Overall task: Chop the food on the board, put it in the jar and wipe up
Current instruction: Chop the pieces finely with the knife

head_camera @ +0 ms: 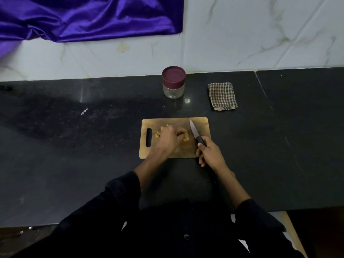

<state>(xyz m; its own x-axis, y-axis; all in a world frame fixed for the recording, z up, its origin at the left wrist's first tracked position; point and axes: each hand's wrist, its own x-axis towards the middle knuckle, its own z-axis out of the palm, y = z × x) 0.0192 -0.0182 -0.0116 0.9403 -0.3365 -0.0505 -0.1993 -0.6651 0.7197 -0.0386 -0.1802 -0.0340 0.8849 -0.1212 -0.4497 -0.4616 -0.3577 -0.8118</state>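
on the rectangular wooden cutting board (pixel 202 125), the left hand (pixel 170 138) is clutching the knobbly tan food (pixel 186 138); the right hand (pixel 209 153) is gripping the black-handled knife (pixel 196 134), blade raised just beside it.

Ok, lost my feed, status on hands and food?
Left hand holds food on board. Right hand grips knife. Jar lidded.

No legible text anywhere.
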